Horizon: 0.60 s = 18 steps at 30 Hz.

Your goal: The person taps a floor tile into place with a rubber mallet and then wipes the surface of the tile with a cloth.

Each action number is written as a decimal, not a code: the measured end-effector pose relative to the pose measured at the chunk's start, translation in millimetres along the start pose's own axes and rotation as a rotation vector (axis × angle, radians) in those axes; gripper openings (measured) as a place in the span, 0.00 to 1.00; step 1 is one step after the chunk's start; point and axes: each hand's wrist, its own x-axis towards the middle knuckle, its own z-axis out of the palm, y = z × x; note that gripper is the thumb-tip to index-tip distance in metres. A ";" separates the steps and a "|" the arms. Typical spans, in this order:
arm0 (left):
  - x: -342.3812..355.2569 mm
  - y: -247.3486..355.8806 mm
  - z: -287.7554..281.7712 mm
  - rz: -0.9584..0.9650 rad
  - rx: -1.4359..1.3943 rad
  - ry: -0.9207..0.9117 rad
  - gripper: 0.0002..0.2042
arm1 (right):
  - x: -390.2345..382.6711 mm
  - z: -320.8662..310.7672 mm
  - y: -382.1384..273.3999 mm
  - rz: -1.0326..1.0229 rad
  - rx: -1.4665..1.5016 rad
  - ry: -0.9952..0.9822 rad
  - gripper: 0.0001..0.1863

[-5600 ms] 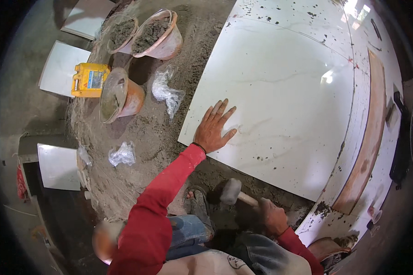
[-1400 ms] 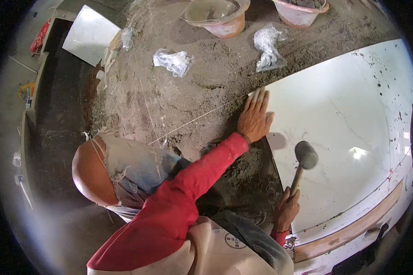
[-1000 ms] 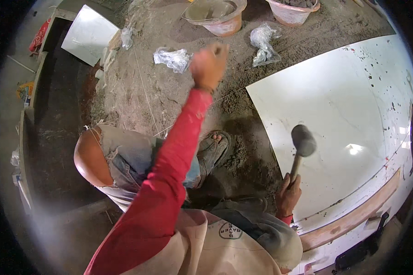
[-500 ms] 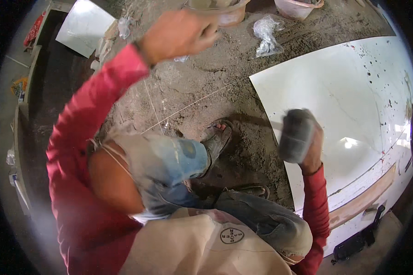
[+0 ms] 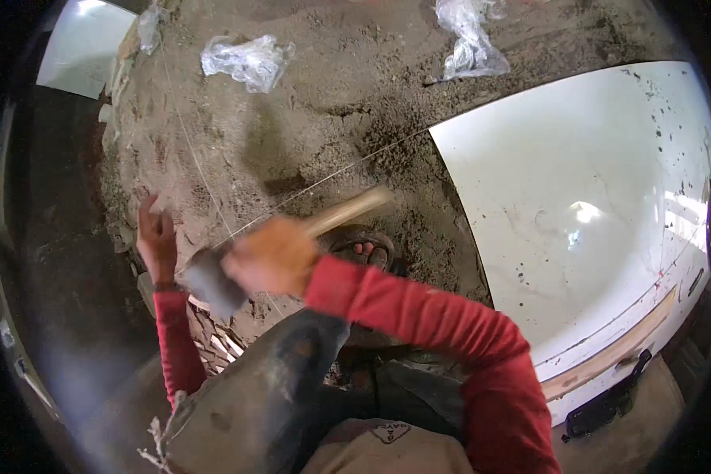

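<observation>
A: Item one, right hand?

B: I log it as closed round the wooden handle of a mallet. The dark head points toward the lower left and the handle end toward the tile; the whole thing is blurred, so I can't tell the exact grip.

A: Item two, left hand?

B: Raised at the left edge of the sand bed, fingers loosely spread, holding nothing that I can see. It hovers near the bed's broken edge; whether it touches it, I cannot tell.

A: Item three, the work piece?

B: One large white tile, lying flat on the right part of the bed, its left corner just beside a sandalled foot. Dark specks are scattered along its far right edge.

A: Other entries?

B: A thin string stretched across the sand toward the tile's corner. Two crumpled plastic bags near the bed's far edge. Another pale tile at the far left corner.

A: Progress?

B: My judgement: the tile is laid and seems seated. The sand to its left is bare, so more tiles are left to lay there. The mallet is well apart from the tile.
</observation>
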 end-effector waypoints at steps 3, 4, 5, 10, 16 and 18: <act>-26.4 -58.6 -14.3 0.009 0.127 0.061 0.21 | 18.3 22.7 -43.8 -0.115 0.057 0.055 0.11; -32.7 -62.4 -20.2 0.014 0.174 0.084 0.21 | 19.7 19.8 -45.1 -0.064 0.112 -0.043 0.11; -37.8 -60.6 -22.3 -0.071 0.126 0.071 0.22 | 20.4 22.8 -44.3 -0.010 0.162 -0.148 0.12; -36.2 -46.7 -5.4 -0.043 0.088 0.068 0.24 | -36.5 -12.7 93.5 0.118 -0.359 -0.140 0.12; -16.4 -15.8 21.7 0.108 0.031 0.048 0.23 | -14.2 26.0 23.5 -0.076 0.080 0.239 0.06; -10.3 -21.2 4.0 0.220 0.143 0.012 0.22 | 22.9 17.5 -42.6 -0.166 0.067 0.109 0.07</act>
